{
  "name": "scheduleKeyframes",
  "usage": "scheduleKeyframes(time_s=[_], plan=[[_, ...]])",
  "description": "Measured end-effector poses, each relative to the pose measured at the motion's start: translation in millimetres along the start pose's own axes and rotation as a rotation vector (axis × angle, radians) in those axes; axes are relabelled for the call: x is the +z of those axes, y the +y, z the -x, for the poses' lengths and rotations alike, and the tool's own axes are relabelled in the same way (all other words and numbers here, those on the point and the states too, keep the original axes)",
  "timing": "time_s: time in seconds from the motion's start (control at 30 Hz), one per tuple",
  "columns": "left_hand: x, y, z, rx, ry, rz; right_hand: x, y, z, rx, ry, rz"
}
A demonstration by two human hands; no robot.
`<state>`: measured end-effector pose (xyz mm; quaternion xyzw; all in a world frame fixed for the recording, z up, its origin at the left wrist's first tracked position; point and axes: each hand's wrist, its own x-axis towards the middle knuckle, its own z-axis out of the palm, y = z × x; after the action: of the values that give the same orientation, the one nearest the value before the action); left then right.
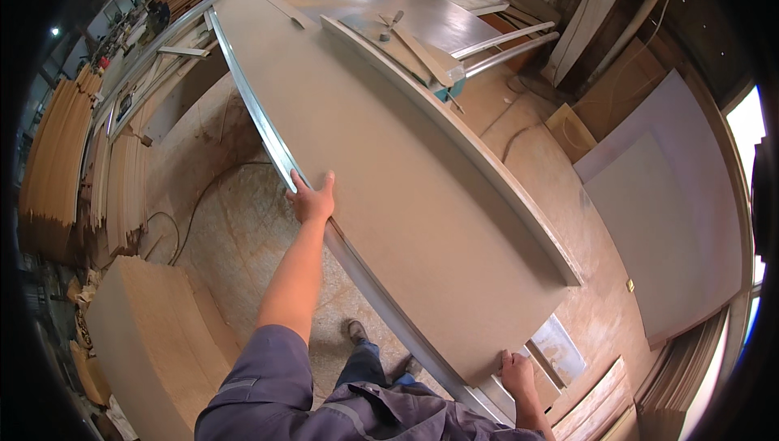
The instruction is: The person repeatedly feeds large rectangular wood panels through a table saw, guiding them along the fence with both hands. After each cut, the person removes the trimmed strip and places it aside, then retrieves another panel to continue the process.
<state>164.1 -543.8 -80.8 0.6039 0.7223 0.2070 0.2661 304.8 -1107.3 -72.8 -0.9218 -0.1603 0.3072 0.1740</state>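
A long, flat brown board (406, 173) stretches diagonally from the far left to the near right, on a bench with a shiny metal rail (258, 120) along its left side. My left hand (313, 202) rests on that left edge. Its thumb lies on the board's top face, apart from the fingers, which reach over the rail. At the near right end, my right hand (518, 372) is closed at the board's corner, fingertips against the edge; its underside is hidden. A long narrow strip (462, 141) runs along the board's right side.
Beyond the strip, a scraper-like tool (392, 23) lies on a small surface beside a metal-topped table (381, 3). Stacked boards (61, 165) stand at left, with a large board block (154, 327) nearer me. A big pale panel (673, 222) leans at right. A cable (199, 197) crosses the floor.
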Motion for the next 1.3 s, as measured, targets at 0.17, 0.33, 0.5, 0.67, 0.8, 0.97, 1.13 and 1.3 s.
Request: scheduleKeyframes(time_s=[0.17, 0.33, 0.5, 0.67, 0.8, 0.97, 1.13, 1.3], plan=[[-7.6, 1.5, -51.3, 0.005, 0.016, 0.000, 19.6, -44.9, -9.8, 0.038, 0.054, -0.116], [-21.1, 8.1, -108.5, -0.012, -0.001, 0.028, 33.2, -113.3, -19.5, 0.012, 0.103, -0.137], [-36.2, 14.9, -153.4, -0.046, -0.027, 0.028, 58.5, -159.7, -38.5, 0.042, 0.124, -0.214], [-29.7, 21.7, -201.6, 0.017, 0.037, 0.024, 71.4, -226.6, -94.9, -0.055, 0.141, -0.215], [-13.3, 19.1, -187.5, -0.001, 0.001, 0.071, 80.3, -275.3, -110.6, 0.001, 0.125, -0.246], [-20.4, 25.4, -194.2, -0.015, -0.042, 0.166, 106.3, -337.4, -140.5, -0.047, 0.127, -0.204], [-26.0, 33.0, -248.1, -0.070, -0.014, 0.074, 117.1, -416.9, -159.3, -0.088, 0.089, -0.216], [-31.4, 48.0, -320.1, -0.114, -0.037, 0.078, 130.7, -482.7, -183.7, -0.107, 0.089, -0.179]])
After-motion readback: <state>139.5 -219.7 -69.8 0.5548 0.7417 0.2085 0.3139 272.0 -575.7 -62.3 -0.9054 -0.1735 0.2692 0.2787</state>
